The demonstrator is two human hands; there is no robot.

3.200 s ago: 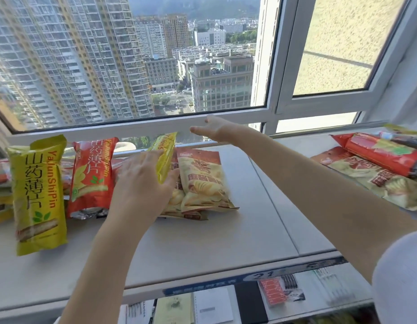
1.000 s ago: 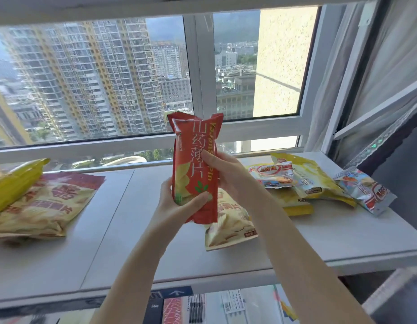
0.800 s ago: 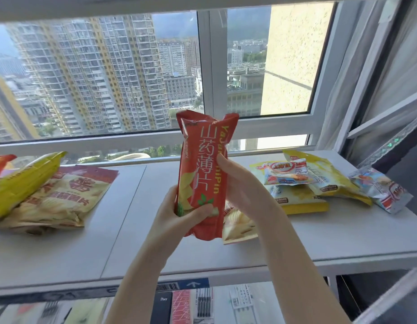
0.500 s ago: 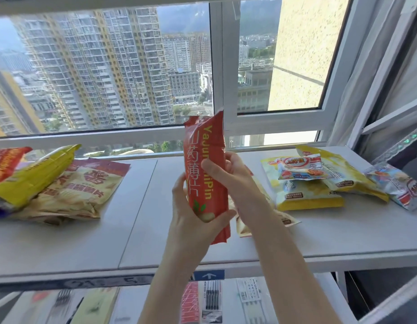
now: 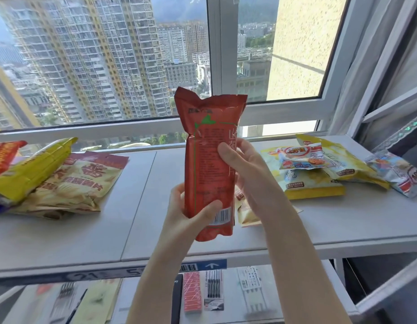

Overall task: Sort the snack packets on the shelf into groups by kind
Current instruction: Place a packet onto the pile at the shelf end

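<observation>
Holding the red packet (image 5: 208,164) upright in front of the window, both hands have a real grip on it: the left hand (image 5: 191,220) wraps the bottom end, thumb across the printed side just beside the barcode, while the right hand (image 5: 247,169) pinches the right edge about halfway up, thumb on the near face and the other fingers out of sight behind. So its long axis runs straight up and down, crimped top toward the glass, bottom seal hanging below the left palm, and it floats over the middle of the shelf (image 5: 137,230) without touching it. The bit that matters for what comes next: the matching kind looks like it's way off to the person's left, where another red packet (image 5: 4,155) pokes in at the frame edge next to a yellow packet (image 5: 32,169) lying on top of the beige chip bags (image 5: 81,181). That pile sits well apart from the held one, and it's on the left hand's side, so the left hand is probably the one to carry it across while the right lets go. To the right there's a different bunch, the yellow bags (image 5: 319,183) with a small blue-and-red packet (image 5: 301,157) on top and a silver-blue packet (image 5: 394,171) beside them, none of which look like a match. One more beige bag (image 5: 247,211) lies flat right behind the right wrist, mostly hidden.
</observation>
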